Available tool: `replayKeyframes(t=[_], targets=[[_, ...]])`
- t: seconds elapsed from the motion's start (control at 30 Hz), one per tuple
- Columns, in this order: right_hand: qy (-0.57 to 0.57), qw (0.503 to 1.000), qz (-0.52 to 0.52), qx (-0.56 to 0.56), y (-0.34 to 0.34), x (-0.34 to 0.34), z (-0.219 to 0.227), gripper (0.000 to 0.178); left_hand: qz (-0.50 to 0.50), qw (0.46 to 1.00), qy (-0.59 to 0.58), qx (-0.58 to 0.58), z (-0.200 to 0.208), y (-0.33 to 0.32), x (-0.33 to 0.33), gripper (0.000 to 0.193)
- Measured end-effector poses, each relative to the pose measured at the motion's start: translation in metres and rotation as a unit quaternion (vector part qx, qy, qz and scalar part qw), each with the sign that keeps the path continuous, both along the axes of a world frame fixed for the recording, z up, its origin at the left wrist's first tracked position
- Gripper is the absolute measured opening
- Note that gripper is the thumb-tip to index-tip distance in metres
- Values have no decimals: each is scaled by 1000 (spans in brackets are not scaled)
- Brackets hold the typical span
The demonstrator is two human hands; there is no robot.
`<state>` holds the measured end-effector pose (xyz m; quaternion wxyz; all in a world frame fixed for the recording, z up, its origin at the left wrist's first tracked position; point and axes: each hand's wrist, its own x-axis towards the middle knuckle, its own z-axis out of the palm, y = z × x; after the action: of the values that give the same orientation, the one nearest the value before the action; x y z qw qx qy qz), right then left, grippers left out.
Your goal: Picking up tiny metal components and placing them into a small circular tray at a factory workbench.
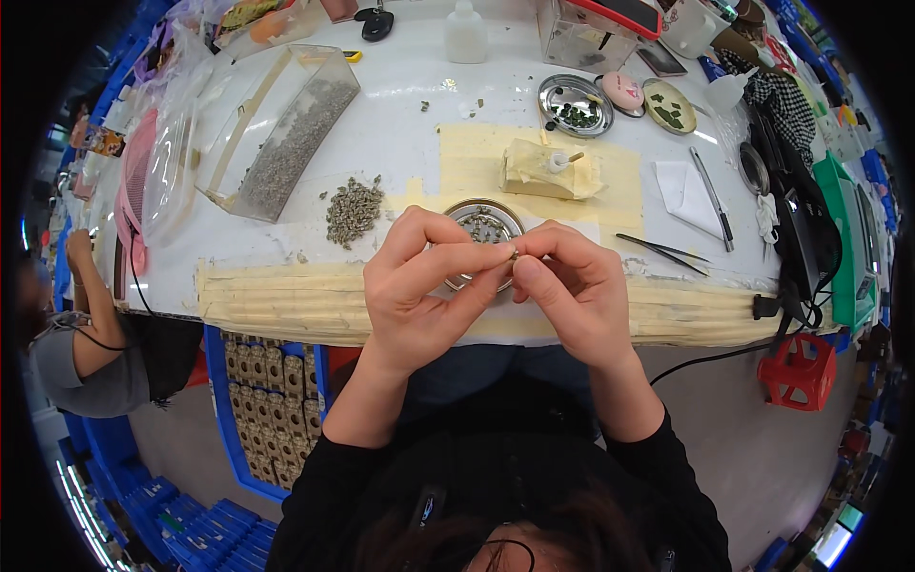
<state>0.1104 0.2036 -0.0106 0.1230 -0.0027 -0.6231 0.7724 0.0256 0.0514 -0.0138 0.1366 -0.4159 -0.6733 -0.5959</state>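
My left hand [419, 286] and my right hand [577, 286] meet over the table edge, thumbs and forefingers pinched together. A small metal piece [515, 255] shows between their fingertips, too small to make out in detail. Just behind and partly hidden by the fingers is a round metal dish [519, 225] with several small metal parts [484, 225] in it. A heap of similar small metal parts [354, 212] lies left of the dish. To the right of my right hand rests a pair of dark tweezers [662, 254].
Farther back stand a tape-covered block [534, 172], a clear bin of grey parts [297, 148], a white bottle [465, 36] and a metal dish of dark green pieces [576, 107]. A pen [713, 198] lies right. Below left, a blue crate [227, 419] holds metal blocks. A co-worker's arm [88, 296] is left.
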Motion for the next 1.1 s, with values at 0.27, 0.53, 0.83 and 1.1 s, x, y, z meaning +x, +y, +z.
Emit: replayKeyframes(t=[0.27,0.53,0.83,1.1], targets=[[8,998,-61,17,-3,-1,5,8,26,1000,-5,-9,2,3,4,24],[176,947,-154,219,2,-2,2,8,48,999,-7,-23,2,3,3,19],[139,941,-166,261,-4,-3,2,12,37,999,-18,-8,0,1,2,19],[15,999,-18,43,-1,-1,-2,10,5,1000,-3,-2,2,1,3,25]])
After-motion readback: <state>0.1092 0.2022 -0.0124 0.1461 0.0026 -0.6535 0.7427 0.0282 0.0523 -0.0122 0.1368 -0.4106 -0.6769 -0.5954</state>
